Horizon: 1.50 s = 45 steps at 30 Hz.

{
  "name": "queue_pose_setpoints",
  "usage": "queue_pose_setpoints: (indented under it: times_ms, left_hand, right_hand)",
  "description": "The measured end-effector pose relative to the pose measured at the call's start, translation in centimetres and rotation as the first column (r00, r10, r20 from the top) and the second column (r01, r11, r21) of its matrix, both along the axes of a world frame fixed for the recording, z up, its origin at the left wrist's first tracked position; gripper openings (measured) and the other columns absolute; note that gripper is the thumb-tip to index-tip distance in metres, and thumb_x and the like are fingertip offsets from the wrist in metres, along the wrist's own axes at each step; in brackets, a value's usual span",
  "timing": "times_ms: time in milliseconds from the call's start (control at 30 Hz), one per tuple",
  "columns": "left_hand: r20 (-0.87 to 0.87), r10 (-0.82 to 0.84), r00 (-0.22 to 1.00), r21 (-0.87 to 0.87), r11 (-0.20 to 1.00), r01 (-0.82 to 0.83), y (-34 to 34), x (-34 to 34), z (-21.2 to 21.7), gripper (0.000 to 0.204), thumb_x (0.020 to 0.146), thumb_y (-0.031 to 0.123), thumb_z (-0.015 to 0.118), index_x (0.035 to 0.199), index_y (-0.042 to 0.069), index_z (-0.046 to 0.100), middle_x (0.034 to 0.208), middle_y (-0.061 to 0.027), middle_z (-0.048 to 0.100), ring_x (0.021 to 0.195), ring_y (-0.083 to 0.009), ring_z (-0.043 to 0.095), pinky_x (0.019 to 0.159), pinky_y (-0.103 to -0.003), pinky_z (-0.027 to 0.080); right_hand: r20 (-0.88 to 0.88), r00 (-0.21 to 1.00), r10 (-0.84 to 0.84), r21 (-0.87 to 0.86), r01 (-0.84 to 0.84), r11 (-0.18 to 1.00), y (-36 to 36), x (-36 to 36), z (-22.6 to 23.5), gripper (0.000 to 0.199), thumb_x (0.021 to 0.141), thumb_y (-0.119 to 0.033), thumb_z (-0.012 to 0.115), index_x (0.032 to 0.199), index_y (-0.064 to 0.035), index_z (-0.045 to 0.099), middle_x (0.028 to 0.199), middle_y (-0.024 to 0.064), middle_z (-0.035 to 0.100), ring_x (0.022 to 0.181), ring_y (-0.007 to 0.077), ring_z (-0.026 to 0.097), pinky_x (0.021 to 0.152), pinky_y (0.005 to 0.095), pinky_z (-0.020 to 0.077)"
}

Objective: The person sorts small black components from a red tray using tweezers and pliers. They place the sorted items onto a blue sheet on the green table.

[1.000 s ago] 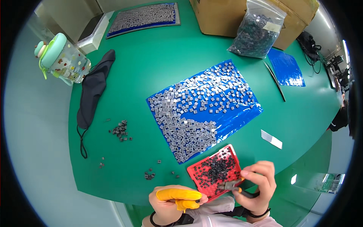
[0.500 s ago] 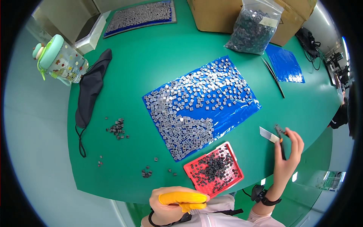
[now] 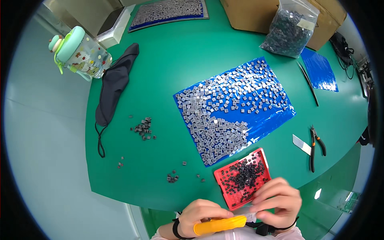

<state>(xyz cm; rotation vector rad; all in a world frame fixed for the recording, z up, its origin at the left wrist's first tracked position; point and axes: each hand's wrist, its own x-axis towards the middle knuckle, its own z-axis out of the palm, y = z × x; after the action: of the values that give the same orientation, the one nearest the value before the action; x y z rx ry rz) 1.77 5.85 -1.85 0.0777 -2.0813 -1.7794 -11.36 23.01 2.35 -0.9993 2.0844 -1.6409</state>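
Low in the head view, my left hand [image 3: 203, 216] is closed around a long yellow object [image 3: 224, 225] with a rounded end; I cannot make out its kind. My right hand [image 3: 278, 202] curls beside the lower right corner of a red tray [image 3: 227, 199]. Its fingers pinch a whitish, see-through piece [image 3: 250, 213], partly hidden, close to the yellow object's tip. Small black parts [image 3: 245, 175] lie heaped and scattered in the tray. Right of it, black pliers [image 3: 313, 148] with orange marks rest with spread handles beside a pale blade [image 3: 302, 144].
Many small grey square pieces [image 3: 218, 136] cover a blue sheet [image 3: 260, 125]. Loose pieces [image 3: 143, 129] lie to its left. Around stand a bottle [image 3: 86, 56], a dark pouch [image 3: 115, 88], a bag of dark parts [image 3: 289, 34], a cardboard box [image 3: 248, 16] and tweezers [image 3: 308, 84].
My right hand has let go of the pliers and come left to the tray's corner. My left hand has turned and moved right with the yellow object. The whole view has shifted.
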Motion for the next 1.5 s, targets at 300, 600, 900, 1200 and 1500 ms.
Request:
queue_pose_setpoints:
  times_ms: [300, 600, 900, 1200, 1500]
  left_hand:
    - [-0.029, -0.078, 0.997, -0.085, 0.994, 0.075, -1.1, 1.6, -1.0, 0.017, 0.079, 0.015, 0.073, 0.092, 0.003, 0.070, 0.087, -0.0084, 0.068, 0.074, -0.0236, 0.062, 0.067, -0.033, 0.048]
    - [0.058, 0.567, 0.821, -0.286, 0.798, -0.531, -1.3, 0.5, 2.0, 0.021, 0.075, 0.002, 0.075, 0.095, -0.002, 0.068, 0.092, -0.0082, 0.067, 0.079, -0.0218, 0.063, 0.070, -0.030, 0.049]
    - [0.196, 0.701, 0.686, -0.513, 0.669, -0.537, -3.7, 0.9, 1.2, 0.021, 0.071, -0.001, 0.080, 0.091, -0.002, 0.071, 0.088, -0.0032, 0.059, 0.067, -0.0097, 0.052, 0.060, -0.021, 0.043]
    - [0.185, 0.681, 0.709, -0.585, 0.656, -0.478, -4.2, 0.8, 1.6, 0.021, 0.071, 0.004, 0.081, 0.090, 0.002, 0.072, 0.089, -0.0038, 0.058, 0.074, -0.0146, 0.054, 0.063, -0.025, 0.045]
    - [0.163, 0.666, 0.728, -0.615, 0.646, -0.453, -4.4, 1.0, 1.4, 0.021, 0.070, 0.007, 0.081, 0.090, 0.005, 0.073, 0.089, -0.0049, 0.058, 0.078, -0.0206, 0.056, 0.067, -0.030, 0.047]
  right_hand:
    - [0.323, 0.924, 0.203, -0.089, -0.184, 0.979, -1.7, -0.1, 0.0, 0.014, 0.065, -0.001, 0.080, 0.078, -0.0029, 0.074, 0.075, 0.0068, 0.069, 0.073, 0.0202, 0.063, 0.066, 0.0288, 0.0480]
    - [-0.714, 0.699, 0.043, 0.243, 0.190, 0.951, -1.9, -2.7, 0.9, 0.020, 0.063, -0.007, 0.078, 0.081, -0.0075, 0.068, 0.075, 0.0005, 0.060, 0.066, 0.0179, 0.056, 0.061, 0.0345, 0.0428]
    - [-0.764, 0.539, 0.353, 0.462, 0.076, 0.884, -3.7, -7.3, 0.5, 0.020, 0.068, -0.007, 0.071, 0.086, -0.0051, 0.065, 0.076, 0.0021, 0.059, 0.068, 0.0182, 0.057, 0.064, 0.0315, 0.0450]
    - [-0.710, 0.597, 0.374, 0.531, 0.105, 0.841, -4.7, -7.9, 0.2, 0.015, 0.072, -0.008, 0.067, 0.085, -0.0050, 0.059, 0.075, 0.0056, 0.058, 0.062, 0.0209, 0.058, 0.057, 0.0318, 0.0458]
    - [-0.703, 0.587, 0.401, 0.546, 0.085, 0.834, -5.0, -8.2, 0.0, 0.017, 0.071, -0.007, 0.066, 0.086, -0.0048, 0.060, 0.077, 0.0071, 0.060, 0.071, 0.0226, 0.062, 0.062, 0.0334, 0.0498]
